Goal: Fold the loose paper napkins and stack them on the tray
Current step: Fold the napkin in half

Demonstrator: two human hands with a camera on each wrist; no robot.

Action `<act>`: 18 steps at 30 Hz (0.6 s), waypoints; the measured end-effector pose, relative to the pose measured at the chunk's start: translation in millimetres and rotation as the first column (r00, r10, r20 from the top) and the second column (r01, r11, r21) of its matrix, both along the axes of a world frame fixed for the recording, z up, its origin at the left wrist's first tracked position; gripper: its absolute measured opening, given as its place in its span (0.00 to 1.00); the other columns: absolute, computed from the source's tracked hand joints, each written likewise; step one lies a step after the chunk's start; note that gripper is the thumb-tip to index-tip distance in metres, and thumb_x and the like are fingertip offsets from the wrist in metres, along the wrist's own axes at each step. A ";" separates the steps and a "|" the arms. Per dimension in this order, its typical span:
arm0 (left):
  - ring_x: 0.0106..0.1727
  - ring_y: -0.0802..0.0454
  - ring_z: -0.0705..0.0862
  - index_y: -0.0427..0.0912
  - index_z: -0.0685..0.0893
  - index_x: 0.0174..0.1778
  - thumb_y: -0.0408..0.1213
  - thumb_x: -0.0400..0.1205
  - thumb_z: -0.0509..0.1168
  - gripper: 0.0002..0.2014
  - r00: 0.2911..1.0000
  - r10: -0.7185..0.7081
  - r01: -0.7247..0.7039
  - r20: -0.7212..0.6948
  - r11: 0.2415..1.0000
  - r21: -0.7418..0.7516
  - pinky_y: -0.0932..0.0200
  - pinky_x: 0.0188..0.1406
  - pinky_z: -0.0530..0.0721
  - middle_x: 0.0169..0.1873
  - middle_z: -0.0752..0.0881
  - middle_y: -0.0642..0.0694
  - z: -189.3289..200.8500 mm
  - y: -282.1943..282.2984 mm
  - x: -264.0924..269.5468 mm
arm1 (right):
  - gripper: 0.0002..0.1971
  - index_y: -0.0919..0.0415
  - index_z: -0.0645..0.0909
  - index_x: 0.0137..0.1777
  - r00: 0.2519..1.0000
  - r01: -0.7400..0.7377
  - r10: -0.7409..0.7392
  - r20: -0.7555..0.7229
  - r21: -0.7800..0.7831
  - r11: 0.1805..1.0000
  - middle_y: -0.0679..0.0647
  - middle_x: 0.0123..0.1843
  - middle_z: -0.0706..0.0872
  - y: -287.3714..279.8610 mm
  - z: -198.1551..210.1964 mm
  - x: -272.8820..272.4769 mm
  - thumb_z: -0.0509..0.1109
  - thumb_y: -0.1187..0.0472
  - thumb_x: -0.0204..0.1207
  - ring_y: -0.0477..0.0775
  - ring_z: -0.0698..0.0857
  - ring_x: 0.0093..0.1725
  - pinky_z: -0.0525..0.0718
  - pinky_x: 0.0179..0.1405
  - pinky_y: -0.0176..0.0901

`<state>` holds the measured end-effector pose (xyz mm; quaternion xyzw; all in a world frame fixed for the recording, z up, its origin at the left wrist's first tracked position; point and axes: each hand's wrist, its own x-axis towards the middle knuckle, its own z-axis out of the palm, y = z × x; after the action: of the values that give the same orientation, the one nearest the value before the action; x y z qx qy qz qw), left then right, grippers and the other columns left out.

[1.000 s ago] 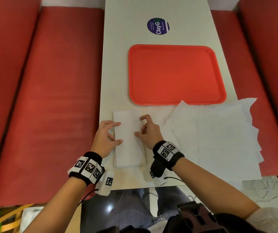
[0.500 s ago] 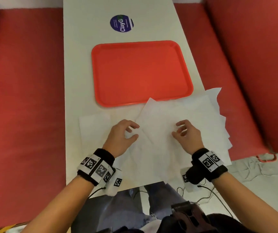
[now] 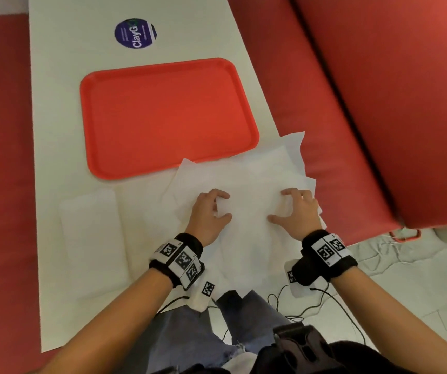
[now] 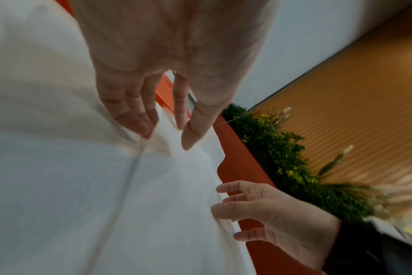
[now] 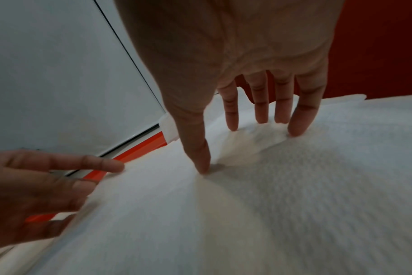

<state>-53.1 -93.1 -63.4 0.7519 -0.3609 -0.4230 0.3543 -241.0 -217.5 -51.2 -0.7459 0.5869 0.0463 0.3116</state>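
An orange-red tray (image 3: 168,114) lies bare on the white table. A folded napkin (image 3: 90,233) lies near the table's left edge, in front of the tray. A pile of loose white napkins (image 3: 246,174) is spread at the table's right edge, overlapping the tray's near right corner. My left hand (image 3: 218,209) is on the pile's left part and pinches a raised fold of the top napkin (image 4: 160,121) between thumb and fingers. My right hand (image 3: 284,206) presses spread fingertips (image 5: 296,130) and thumb onto the pile's right part, where the paper bunches slightly.
Red padded benches (image 3: 378,103) run along both sides of the narrow table (image 3: 55,103). A round blue sticker (image 3: 136,33) sits beyond the tray. The loose napkins hang over the table's right and near edges. Cables trail from the wrist cameras over my lap.
Both hands left the folded napkin and moved right onto the loose pile. The left hand now pinches a fold of the top sheet, and the right hand has set its fingertips down.
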 end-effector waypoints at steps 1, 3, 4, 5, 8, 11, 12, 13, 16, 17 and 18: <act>0.50 0.43 0.80 0.47 0.85 0.57 0.30 0.76 0.73 0.15 1.000 0.013 -0.013 -0.014 1.000 -0.016 0.53 0.53 0.82 0.54 0.81 0.40 0.6 -1.2 -2.0 | 0.34 0.53 0.71 0.71 1.000 -0.009 0.009 0.000 -0.006 1.000 0.58 0.72 0.67 -0.1 0.6 -0.5 0.81 0.53 0.67 0.64 0.66 0.71 0.65 0.57 0.42; 0.46 0.48 0.78 0.45 0.89 0.52 0.27 0.75 0.73 0.12 0.999 0.023 -0.026 -0.040 0.997 -0.073 0.63 0.46 0.79 0.50 0.81 0.45 4.3 -2.2 -5.9 | 0.38 0.52 0.69 0.74 0.999 -0.047 0.048 0.022 -0.058 0.997 0.57 0.73 0.67 -1.2 4.3 -0.9 0.83 0.53 0.65 0.64 0.68 0.70 0.71 0.59 0.47; 0.47 0.52 0.78 0.44 0.91 0.50 0.27 0.76 0.73 0.11 0.999 0.012 -0.015 -0.035 0.995 -0.101 0.70 0.44 0.77 0.49 0.80 0.47 8.2 -2.5 -7.3 | 0.41 0.51 0.68 0.75 0.995 -0.078 0.083 0.046 -0.096 0.992 0.56 0.74 0.66 -2.8 7.6 -0.5 0.84 0.54 0.63 0.63 0.68 0.71 0.72 0.62 0.50; 0.50 0.56 0.78 0.44 0.91 0.49 0.27 0.76 0.73 0.10 1.000 -0.014 0.012 -0.018 0.992 -0.129 0.75 0.44 0.74 0.49 0.80 0.50 13.7 -2.6 -7.5 | 0.45 0.49 0.66 0.77 0.990 -0.110 0.120 0.075 -0.125 0.986 0.55 0.76 0.64 -5.5 12.3 0.8 0.85 0.54 0.61 0.63 0.67 0.72 0.72 0.65 0.51; 0.43 0.64 0.78 0.44 0.93 0.41 0.27 0.76 0.73 0.07 0.990 -0.139 0.140 0.019 0.966 -0.215 0.74 0.44 0.71 0.37 0.80 0.58 37.9 2.7 -0.8 | 0.50 0.43 0.67 0.77 0.956 -0.256 0.268 0.122 -0.111 0.960 0.50 0.82 0.58 -13.9 32.5 10.7 0.88 0.53 0.54 0.58 0.59 0.79 0.65 0.73 0.56; 0.35 0.61 0.78 0.41 0.92 0.38 0.26 0.74 0.75 0.06 0.988 -0.154 0.147 0.000 0.941 -0.305 0.67 0.43 0.73 0.30 0.80 0.56 65.9 15.9 18.9 | 0.31 0.44 0.85 0.60 0.904 -0.411 0.409 0.129 -0.004 0.911 0.43 0.72 0.76 -21.0 55.7 30.5 0.87 0.50 0.54 0.51 0.70 0.74 0.68 0.74 0.56; 0.36 0.58 0.80 0.40 0.92 0.40 0.25 0.74 0.76 0.05 0.992 -0.115 0.093 -0.044 0.936 -0.339 0.63 0.45 0.77 0.32 0.83 0.54 71.7 21.7 28.1 | 0.23 0.47 0.88 0.53 0.895 -0.423 0.410 0.178 0.043 0.905 0.42 0.60 0.85 -22.1 63.0 38.0 0.87 0.50 0.56 0.48 0.80 0.64 0.76 0.67 0.53; 0.39 0.50 0.83 0.39 0.90 0.45 0.25 0.73 0.76 0.08 0.991 -0.065 0.018 -0.119 0.932 -0.362 0.55 0.48 0.80 0.36 0.87 0.50 76.4 27.6 37.6 | 0.15 0.50 0.90 0.46 0.881 -0.426 0.392 0.263 0.087 0.900 0.41 0.47 0.89 -21.8 69.3 45.9 0.86 0.52 0.59 0.45 0.85 0.49 0.81 0.55 0.47; 0.45 0.43 0.89 0.49 0.74 0.72 0.24 0.70 0.78 0.36 0.926 0.058 -0.177 -0.373 0.939 -0.295 0.51 0.53 0.85 0.47 0.91 0.37 79.6 47.4 64.8 | 0.08 0.53 0.87 0.32 0.817 -0.416 0.329 0.475 0.090 0.905 0.44 0.30 0.87 -16.8 80.8 69.6 0.84 0.56 0.64 0.44 0.82 0.29 0.77 0.32 0.39; 0.48 0.47 0.90 0.54 0.68 0.77 0.24 0.69 0.79 0.43 0.912 0.079 -0.191 -0.403 0.950 -0.247 0.54 0.54 0.86 0.49 0.91 0.39 78.3 54.5 71.1 | 0.08 0.56 0.88 0.34 0.799 -0.380 0.284 0.530 0.079 0.922 0.48 0.32 0.89 -15.5 82.2 77.3 0.84 0.56 0.65 0.48 0.84 0.31 0.79 0.32 0.43; 0.52 0.51 0.90 0.55 0.66 0.78 0.25 0.68 0.79 0.45 0.913 0.092 -0.185 -0.397 0.961 -0.204 0.57 0.54 0.87 0.51 0.92 0.43 75.9 61.9 74.8 | 0.09 0.60 0.89 0.38 0.779 -0.340 0.233 0.582 0.079 0.937 0.55 0.36 0.91 -13.0 85.1 83.6 0.83 0.56 0.66 0.52 0.86 0.33 0.82 0.34 0.47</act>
<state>21.7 -31.3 12.4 0.6307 -0.2780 -0.4893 0.5344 -157.4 -230.5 33.8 -0.7754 0.3412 -0.0762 0.5259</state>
